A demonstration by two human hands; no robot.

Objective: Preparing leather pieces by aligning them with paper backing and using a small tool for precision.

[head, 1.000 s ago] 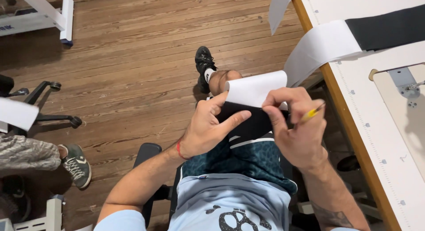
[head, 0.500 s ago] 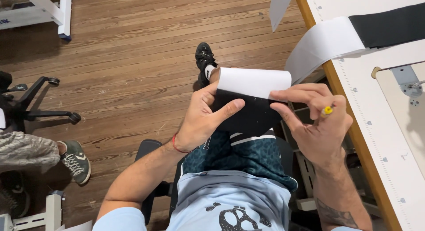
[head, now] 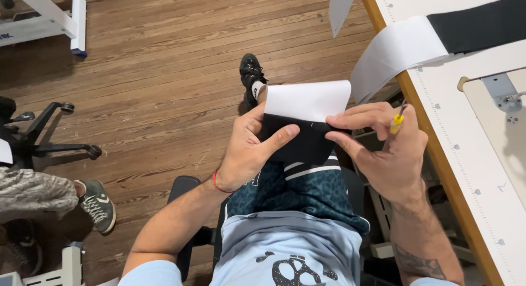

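Over my lap I hold a piece of black fabric (head: pixel 298 143) joined to a white piece (head: pixel 307 99) that folds up at its top. My left hand (head: pixel 252 151) grips the left side, thumb pressed across the black part. My right hand (head: pixel 383 149) pinches the right edge with its fingertips and also keeps a small yellow-handled tool (head: pixel 398 119) between its fingers.
A white worktable (head: pixel 466 154) with a wooden edge runs along the right, carrying a long white and black fabric strip (head: pixel 416 42) and a sewing machine base (head: pixel 501 94). Another person's leg and shoe (head: pixel 96 204) and an office chair base (head: pixel 49 138) are on the wooden floor at left.
Both hands have lifted the fabric slightly and shifted their grip; the white part now stands flatter and higher, and my right hand has moved to the right edge.
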